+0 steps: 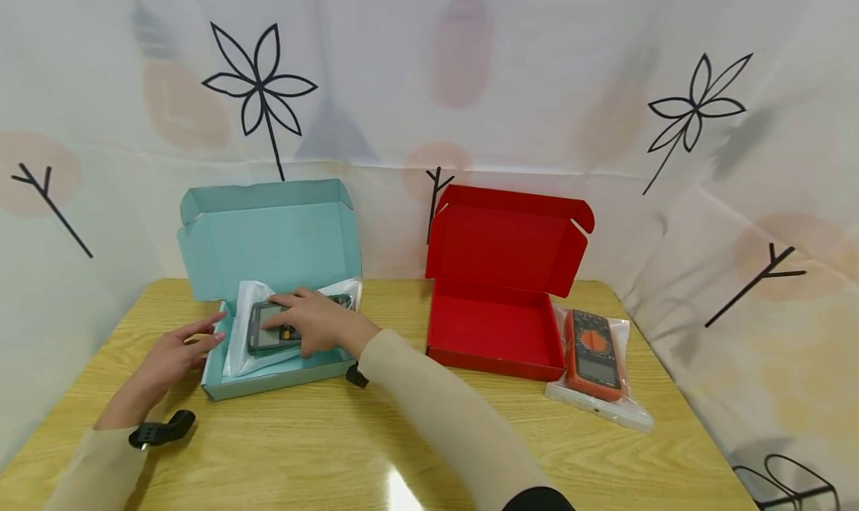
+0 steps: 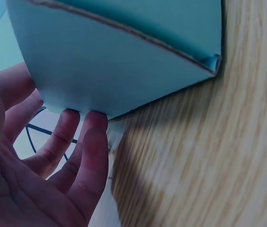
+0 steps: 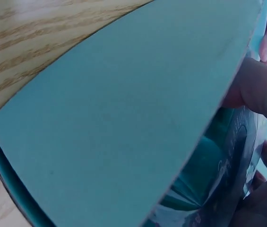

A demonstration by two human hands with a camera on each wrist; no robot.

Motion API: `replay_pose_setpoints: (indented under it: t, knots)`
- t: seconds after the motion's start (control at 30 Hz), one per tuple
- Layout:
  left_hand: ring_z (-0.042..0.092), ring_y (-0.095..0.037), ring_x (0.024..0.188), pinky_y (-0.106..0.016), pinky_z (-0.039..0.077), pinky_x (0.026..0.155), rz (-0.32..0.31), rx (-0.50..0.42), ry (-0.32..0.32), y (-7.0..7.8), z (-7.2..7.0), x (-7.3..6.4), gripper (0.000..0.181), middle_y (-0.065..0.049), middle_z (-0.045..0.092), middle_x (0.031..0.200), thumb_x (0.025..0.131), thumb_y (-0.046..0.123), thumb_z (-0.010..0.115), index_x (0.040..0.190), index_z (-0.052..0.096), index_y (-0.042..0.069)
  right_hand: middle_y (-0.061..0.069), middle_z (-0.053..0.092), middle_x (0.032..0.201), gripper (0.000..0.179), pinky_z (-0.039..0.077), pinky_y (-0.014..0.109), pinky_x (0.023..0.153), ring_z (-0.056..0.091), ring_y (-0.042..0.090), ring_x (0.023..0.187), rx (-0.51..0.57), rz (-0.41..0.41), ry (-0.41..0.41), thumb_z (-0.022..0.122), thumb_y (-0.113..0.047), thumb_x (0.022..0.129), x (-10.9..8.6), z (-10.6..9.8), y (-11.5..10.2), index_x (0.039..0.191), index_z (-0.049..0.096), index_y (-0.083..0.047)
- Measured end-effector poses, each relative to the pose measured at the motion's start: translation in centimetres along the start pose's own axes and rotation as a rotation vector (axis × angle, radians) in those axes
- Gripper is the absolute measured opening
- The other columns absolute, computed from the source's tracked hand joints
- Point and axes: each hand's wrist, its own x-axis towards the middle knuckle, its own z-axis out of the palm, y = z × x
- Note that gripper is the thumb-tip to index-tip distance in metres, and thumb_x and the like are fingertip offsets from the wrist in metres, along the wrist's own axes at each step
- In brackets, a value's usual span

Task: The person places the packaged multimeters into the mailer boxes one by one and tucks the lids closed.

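A teal cardboard box (image 1: 251, 386) stands at the left with its lid raised. Inside it, a dark handheld meter (image 1: 265, 336) lies slantwise in a clear plastic bag (image 1: 236, 354). My right hand (image 1: 322, 321) reaches over the meter and grips it across its width, thumb at the near side and fingers spread over its face and far edge. In the right wrist view, the box wall (image 3: 114, 109) hides much of this grip. My left hand (image 1: 164, 362) touches the box's left wall with its fingertips; the left wrist view shows fingers (image 2: 93, 146) against its lower edge.
To the right stands a red cardboard box (image 1: 496, 321) with its lid raised. Beside its right wall lies an orange multimeter (image 1: 593, 354) in a clear bag. All rest on a wooden table (image 1: 282, 451), with a patterned cloth (image 1: 537, 123) hanging behind.
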Motion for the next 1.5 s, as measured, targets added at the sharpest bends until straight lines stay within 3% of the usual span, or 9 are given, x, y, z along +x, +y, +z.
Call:
replay_pose_setpoints:
  t: [0.2,0.5,0.9,1.07,1.13,1.17,1.23,1.33,1.5]
  knots:
    - [0.046,-0.045,0.122,-0.031,0.057,0.081,-0.011,0.011,-0.003,0.2,-0.2,-0.1,0.068,-0.033,0.033,0.140,0.103,0.043,0.052,0.156,0.028,0.007,-0.012,0.013,0.165,0.072,0.034,0.024,0.105,0.025,0.016,0.143,0.055,-0.025,-0.033,0.075,-0.015,0.087,0.5,-0.2,-0.1,0.145,0.046,-0.046]
    - [0.044,-0.042,0.123,-0.024,0.055,0.079,0.004,-0.008,-0.003,0.3,-0.1,0.0,0.069,-0.034,0.032,0.142,0.102,0.041,0.055,0.155,0.028,0.005,-0.016,0.016,0.163,0.072,0.030,0.021,0.107,0.025,0.010,0.144,0.109,-0.039,-0.137,0.072,-0.008,0.089,1.3,-0.5,-0.2,0.144,0.048,-0.047]
    - [0.044,-0.043,0.124,-0.024,0.054,0.080,0.012,-0.004,0.000,0.4,-0.1,0.2,0.068,-0.033,0.034,0.141,0.102,0.041,0.056,0.155,0.029,0.006,-0.013,0.018,0.163,0.074,0.036,0.019,0.069,0.039,0.000,0.129,0.180,-0.033,-0.191,0.062,0.006,0.090,1.7,-0.6,-0.4,0.145,0.049,-0.042]
    - [0.046,-0.039,0.122,-0.023,0.054,0.079,0.006,-0.026,0.001,0.2,-0.2,0.3,0.069,-0.031,0.035,0.139,0.101,0.040,0.057,0.154,0.030,0.005,-0.015,0.021,0.162,0.075,0.030,0.024,0.106,0.042,0.004,0.135,0.200,0.022,-0.218,0.055,0.008,0.093,2.0,-0.2,-0.4,0.144,0.048,-0.046]
    - [0.047,-0.037,0.120,-0.023,0.055,0.079,0.002,-0.030,0.002,0.2,-0.1,0.3,0.069,-0.031,0.035,0.139,0.101,0.040,0.057,0.154,0.030,0.006,-0.015,0.021,0.162,0.076,0.024,0.027,0.111,0.046,0.006,0.131,0.209,0.032,-0.218,0.053,0.010,0.093,2.0,0.1,-0.3,0.144,0.048,-0.047]
    - [0.047,-0.037,0.120,-0.023,0.055,0.079,0.000,-0.028,0.003,0.2,-0.1,0.3,0.069,-0.031,0.035,0.139,0.101,0.041,0.057,0.154,0.029,0.006,-0.015,0.020,0.162,0.076,0.031,0.027,0.107,0.053,0.007,0.122,0.220,0.031,-0.219,0.053,0.011,0.093,2.0,0.3,-0.2,0.144,0.048,-0.046]
    - [0.047,-0.037,0.119,-0.024,0.055,0.079,-0.002,-0.029,0.003,0.2,-0.1,0.3,0.069,-0.031,0.035,0.138,0.101,0.041,0.057,0.154,0.029,0.006,-0.015,0.019,0.163,0.077,0.040,0.022,0.082,0.058,0.006,0.111,0.249,0.026,-0.216,0.053,0.012,0.092,2.0,0.4,-0.2,0.144,0.049,-0.045]
    - [0.046,-0.039,0.120,-0.025,0.056,0.080,-0.005,-0.027,0.001,0.2,-0.1,0.4,0.070,-0.032,0.034,0.139,0.101,0.041,0.057,0.154,0.029,0.006,-0.013,0.019,0.163,0.077,0.033,0.022,0.055,0.057,0.007,0.114,0.303,0.015,-0.210,0.056,0.014,0.090,1.8,0.4,0.0,0.144,0.051,-0.041]
    - [0.045,-0.041,0.122,-0.026,0.056,0.081,-0.004,-0.019,0.005,0.1,-0.1,0.5,0.069,-0.032,0.035,0.139,0.101,0.041,0.057,0.154,0.029,0.006,-0.014,0.019,0.163,0.076,0.036,0.020,0.052,0.037,0.005,0.139,0.364,0.023,-0.220,0.065,0.011,0.089,1.6,0.1,0.3,0.145,0.051,-0.038]
